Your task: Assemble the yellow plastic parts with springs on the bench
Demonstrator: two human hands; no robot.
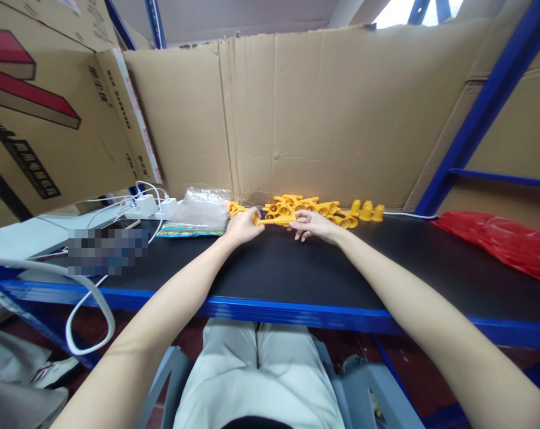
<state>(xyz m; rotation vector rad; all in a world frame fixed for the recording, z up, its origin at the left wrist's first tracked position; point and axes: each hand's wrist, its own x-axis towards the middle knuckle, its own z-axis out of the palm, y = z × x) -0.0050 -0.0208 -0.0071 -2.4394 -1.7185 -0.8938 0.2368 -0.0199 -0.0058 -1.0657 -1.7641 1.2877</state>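
Observation:
A slim yellow plastic piece (275, 221) stretches level between my hands, above the black tabletop. Its left end is in the closed fingers of my left hand (244, 226). My right hand (313, 226) pinches the right end, with the lower fingers bent loosely beneath. Just behind is a heap of yellow plastic pieces with flared, cup-like ends (317, 206). Some thinner yellow parts (235, 208) lie behind my left hand, partly hidden by it. To the right of the heap stand several small yellow cup-shaped pieces (366, 210).
A clear plastic bag (199, 210) lies left of my hands, beside white chargers and cables (145, 205). A red plastic bag (497, 238) is at the right. Cardboard (323, 113) walls the back; a blue metal edge (292, 311) runs along the front.

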